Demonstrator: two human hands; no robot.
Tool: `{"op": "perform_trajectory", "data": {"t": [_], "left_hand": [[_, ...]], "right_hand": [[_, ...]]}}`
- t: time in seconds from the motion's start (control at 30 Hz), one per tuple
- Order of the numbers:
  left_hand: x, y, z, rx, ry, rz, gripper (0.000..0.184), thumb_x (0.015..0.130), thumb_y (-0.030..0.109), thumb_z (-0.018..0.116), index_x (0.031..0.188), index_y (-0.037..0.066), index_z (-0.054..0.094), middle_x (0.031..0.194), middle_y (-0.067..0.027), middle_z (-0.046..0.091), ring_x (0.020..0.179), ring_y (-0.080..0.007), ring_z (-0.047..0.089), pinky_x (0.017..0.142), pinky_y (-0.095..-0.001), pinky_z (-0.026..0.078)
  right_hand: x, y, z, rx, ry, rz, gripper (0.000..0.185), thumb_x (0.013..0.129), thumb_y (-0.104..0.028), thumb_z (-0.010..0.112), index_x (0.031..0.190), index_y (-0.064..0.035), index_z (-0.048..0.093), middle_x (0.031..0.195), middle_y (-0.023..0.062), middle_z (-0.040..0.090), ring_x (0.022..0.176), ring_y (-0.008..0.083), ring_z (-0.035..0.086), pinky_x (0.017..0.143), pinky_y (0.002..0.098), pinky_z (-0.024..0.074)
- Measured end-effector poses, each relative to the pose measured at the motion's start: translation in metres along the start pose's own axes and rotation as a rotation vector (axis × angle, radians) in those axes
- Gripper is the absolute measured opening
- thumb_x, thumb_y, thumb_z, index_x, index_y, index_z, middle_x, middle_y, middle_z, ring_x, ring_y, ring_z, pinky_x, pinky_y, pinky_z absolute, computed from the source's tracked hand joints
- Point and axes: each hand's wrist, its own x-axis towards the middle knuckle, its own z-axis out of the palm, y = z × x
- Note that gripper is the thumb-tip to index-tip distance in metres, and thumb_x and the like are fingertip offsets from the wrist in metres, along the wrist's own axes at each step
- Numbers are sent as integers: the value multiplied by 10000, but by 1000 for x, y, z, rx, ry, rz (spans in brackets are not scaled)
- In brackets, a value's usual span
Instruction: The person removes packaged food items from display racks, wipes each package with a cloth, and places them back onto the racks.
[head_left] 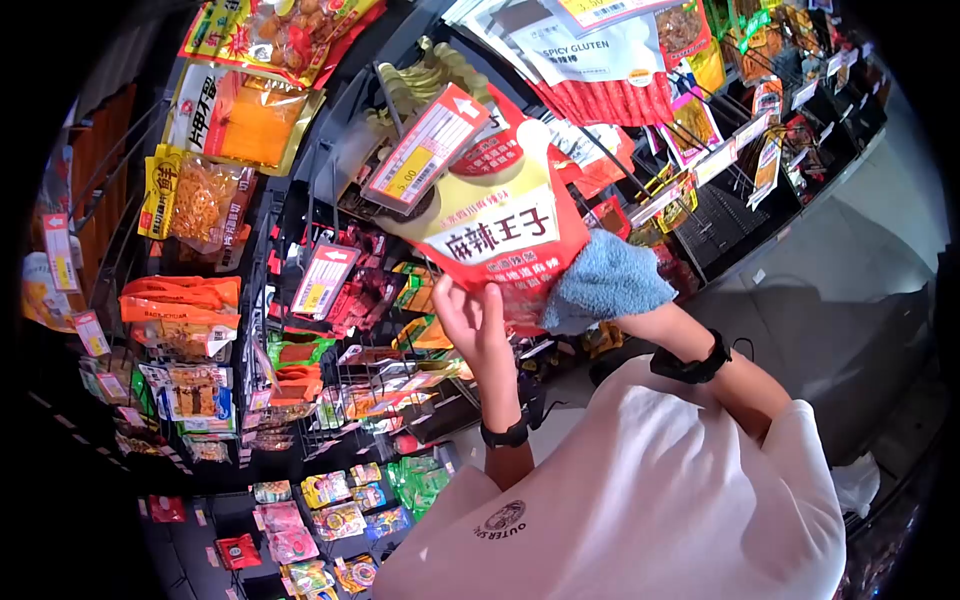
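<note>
A large red and yellow snack bag (505, 225) hangs on the rack in front of me, tilted. At its lower left edge is my left hand (470, 318), its thumb and fingers closed on the bag's bottom. A blue terry cloth (610, 282) lies against the bag's lower right side. My right hand (640, 322) is mostly hidden by this cloth, which it holds; its fingers do not show. A red and yellow price tag (425, 150) on a hook covers part of the bag's upper left.
Hook racks with packaged snacks surround the bag. Orange packets (180, 312) hang at the left, and a Spicy Gluten packet (595, 60) hangs above right. Several price tags, such as one (325, 280), stick out on hooks. Small colourful packets (285, 530) fill a lower shelf.
</note>
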Motion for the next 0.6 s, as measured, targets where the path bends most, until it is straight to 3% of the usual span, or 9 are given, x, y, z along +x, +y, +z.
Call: {"op": "perform_trajectory", "data": {"t": [0.1, 0.17, 0.23, 0.33, 0.43, 0.53, 0.6], "left_hand": [[15, 22, 10, 55, 78, 159, 613, 896, 20, 605, 1417, 10, 282, 1334, -174, 459, 1208, -218, 467, 1022, -347, 360], [34, 32, 10, 181, 52, 324, 610, 897, 42, 606, 1425, 9, 302, 1352, -178, 457, 1241, -241, 454, 1064, -378, 319], [54, 44, 1, 549, -22, 479, 415, 874, 92, 619, 1266, -12, 530, 1329, -208, 490, 1261, -325, 453, 1063, -423, 316], [73, 58, 10, 791, -145, 698, 439, 825, 69, 605, 1255, -4, 554, 1297, -239, 513, 1216, -394, 477, 1020, -475, 349], [77, 62, 19, 672, -234, 748, 448, 829, 38, 581, 1267, -43, 534, 1245, -242, 556, 1165, -404, 524, 997, -473, 381], [65, 58, 22, 505, -131, 729, 447, 839, 7, 550, 1279, -59, 509, 1168, -209, 605, 1041, -324, 597, 944, -415, 438], [65, 58, 21, 492, -138, 713, 501, 844, -3, 539, 1335, -57, 453, 1143, -199, 607, 954, -268, 614, 884, -362, 455]], "right_hand": [[-4, 6, 9, 10, 16, 37, 255, 816, -184, 641, 1064, -129, 651, 1098, 145, 610, 1028, 369, 583, 843, 440, 492], [-9, 9, 8, 18, -1, 0, 266, 814, -149, 634, 1079, -134, 652, 1124, 142, 607, 1060, 374, 571, 867, 446, 483], [0, 8, -2, -71, -79, -19, 254, 811, -179, 617, 1059, -190, 673, 1123, 85, 607, 1107, 331, 548, 886, 433, 475], [-9, 21, 13, -72, 17, 19, 283, 816, -167, 622, 1093, -192, 670, 1112, 93, 602, 1094, 333, 553, 858, 437, 484], [-8, 25, 11, -103, 68, -4, 292, 812, -177, 630, 1102, -179, 660, 1097, 102, 596, 1061, 340, 562, 830, 442, 486], [-7, 20, 1, -134, 5, 85, 304, 814, -200, 640, 1117, -175, 654, 1122, 115, 599, 1060, 350, 567, 847, 444, 483], [-8, 17, -1, 12, -57, 212, 301, 823, -231, 642, 1115, -162, 655, 1123, 123, 603, 1050, 355, 571, 858, 449, 477]]}}
